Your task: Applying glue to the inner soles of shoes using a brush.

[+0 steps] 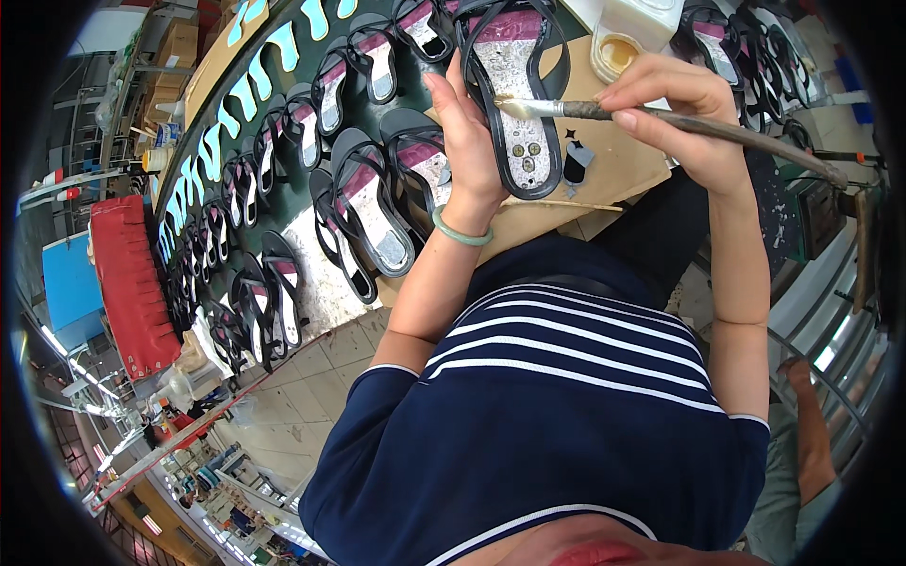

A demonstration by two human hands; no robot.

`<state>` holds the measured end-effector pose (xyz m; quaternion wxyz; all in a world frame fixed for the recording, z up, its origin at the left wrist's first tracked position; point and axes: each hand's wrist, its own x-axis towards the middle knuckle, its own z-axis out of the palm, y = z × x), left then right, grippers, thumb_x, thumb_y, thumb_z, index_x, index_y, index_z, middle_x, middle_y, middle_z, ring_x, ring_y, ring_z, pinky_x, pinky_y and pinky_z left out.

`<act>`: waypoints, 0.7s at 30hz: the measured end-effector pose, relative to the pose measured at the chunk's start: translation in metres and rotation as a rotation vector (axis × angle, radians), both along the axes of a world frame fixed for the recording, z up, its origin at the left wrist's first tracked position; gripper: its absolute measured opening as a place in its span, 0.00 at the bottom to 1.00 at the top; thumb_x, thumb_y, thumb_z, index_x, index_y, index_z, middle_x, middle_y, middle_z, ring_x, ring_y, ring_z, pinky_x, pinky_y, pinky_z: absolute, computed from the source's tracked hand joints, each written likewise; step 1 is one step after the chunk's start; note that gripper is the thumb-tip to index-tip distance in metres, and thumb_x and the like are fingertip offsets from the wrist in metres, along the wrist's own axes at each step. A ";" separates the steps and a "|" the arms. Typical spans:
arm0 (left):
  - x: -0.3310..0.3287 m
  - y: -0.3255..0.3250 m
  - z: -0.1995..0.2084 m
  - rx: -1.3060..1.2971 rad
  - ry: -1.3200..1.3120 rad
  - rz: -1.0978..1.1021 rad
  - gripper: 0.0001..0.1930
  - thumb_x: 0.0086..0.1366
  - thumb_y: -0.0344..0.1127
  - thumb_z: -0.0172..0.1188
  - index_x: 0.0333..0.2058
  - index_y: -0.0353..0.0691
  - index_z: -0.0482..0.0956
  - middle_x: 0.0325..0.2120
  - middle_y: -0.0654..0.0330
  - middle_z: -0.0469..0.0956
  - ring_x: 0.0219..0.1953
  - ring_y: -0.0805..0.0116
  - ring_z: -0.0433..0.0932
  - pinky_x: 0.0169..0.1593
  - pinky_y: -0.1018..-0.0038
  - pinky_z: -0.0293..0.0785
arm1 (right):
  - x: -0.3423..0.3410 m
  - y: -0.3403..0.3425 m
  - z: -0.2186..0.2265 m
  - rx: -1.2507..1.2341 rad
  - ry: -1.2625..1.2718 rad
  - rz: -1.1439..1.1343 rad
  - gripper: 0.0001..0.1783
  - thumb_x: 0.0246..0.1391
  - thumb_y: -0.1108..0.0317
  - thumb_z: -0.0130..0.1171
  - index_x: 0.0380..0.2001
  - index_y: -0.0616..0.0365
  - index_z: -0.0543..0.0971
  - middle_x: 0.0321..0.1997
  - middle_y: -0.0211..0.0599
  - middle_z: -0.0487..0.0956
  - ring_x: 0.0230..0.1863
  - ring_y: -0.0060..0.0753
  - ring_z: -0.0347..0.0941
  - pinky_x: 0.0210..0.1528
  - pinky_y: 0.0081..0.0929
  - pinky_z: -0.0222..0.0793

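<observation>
My left hand [471, 141], a green bangle on its wrist, grips the left edge of a black thong sandal [514, 80] from the side. The sandal's white, speckled footbed faces up, with a purple band near the straps and several small round fastenings at the heel end. Between the fingers of my right hand [675, 111] is a long-handled brush [604, 111]. Its pale bristles touch the middle of the footbed. Behind that hand stands a white plastic container [618, 54] with amber liquid or glue in its opening.
Several black sandals [370, 212] stand in rows on the dark green table [283, 193]. Pale, teal-edged insole pieces [247, 94] line its far side. Brown cardboard [618, 156] lies beneath the held sandal, bearing a thin stick [576, 205]. Another person's arm [810, 429] shows at the lower right.
</observation>
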<state>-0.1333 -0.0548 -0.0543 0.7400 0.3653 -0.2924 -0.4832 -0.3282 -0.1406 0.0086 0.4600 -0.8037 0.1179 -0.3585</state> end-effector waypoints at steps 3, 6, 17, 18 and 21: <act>0.000 -0.002 0.000 -0.016 0.009 0.013 0.38 0.71 0.63 0.24 0.62 0.36 0.60 0.56 0.55 0.69 0.58 0.63 0.68 0.63 0.69 0.59 | -0.001 0.009 0.001 -0.015 0.004 -0.011 0.04 0.47 0.77 0.63 0.29 0.64 0.83 0.30 0.36 0.80 0.33 0.25 0.75 0.36 0.21 0.69; 0.003 -0.002 -0.002 -0.012 0.009 0.020 0.38 0.71 0.63 0.24 0.62 0.36 0.60 0.57 0.55 0.69 0.58 0.63 0.67 0.63 0.69 0.59 | -0.002 0.018 0.003 -0.005 0.018 -0.033 0.03 0.46 0.77 0.64 0.27 0.62 0.83 0.29 0.36 0.81 0.33 0.27 0.76 0.38 0.23 0.69; 0.000 0.000 0.003 0.068 0.108 0.019 0.38 0.70 0.65 0.24 0.60 0.37 0.62 0.52 0.57 0.72 0.54 0.67 0.71 0.58 0.71 0.66 | -0.011 0.024 0.009 -0.158 0.054 0.053 0.04 0.43 0.76 0.65 0.26 0.59 0.83 0.29 0.35 0.82 0.31 0.28 0.76 0.41 0.25 0.64; 0.000 0.000 0.003 0.062 0.106 0.005 0.39 0.70 0.65 0.24 0.60 0.37 0.62 0.51 0.57 0.73 0.53 0.67 0.72 0.57 0.71 0.67 | -0.012 0.022 0.010 -0.152 0.057 0.074 0.04 0.43 0.76 0.65 0.27 0.59 0.83 0.29 0.35 0.82 0.31 0.28 0.76 0.40 0.25 0.64; 0.000 0.000 0.003 0.060 0.104 -0.032 0.39 0.70 0.65 0.24 0.60 0.37 0.62 0.49 0.58 0.74 0.50 0.68 0.73 0.54 0.72 0.70 | -0.012 0.015 0.015 -0.141 0.053 0.153 0.04 0.43 0.76 0.65 0.27 0.60 0.84 0.29 0.36 0.82 0.30 0.28 0.76 0.36 0.24 0.67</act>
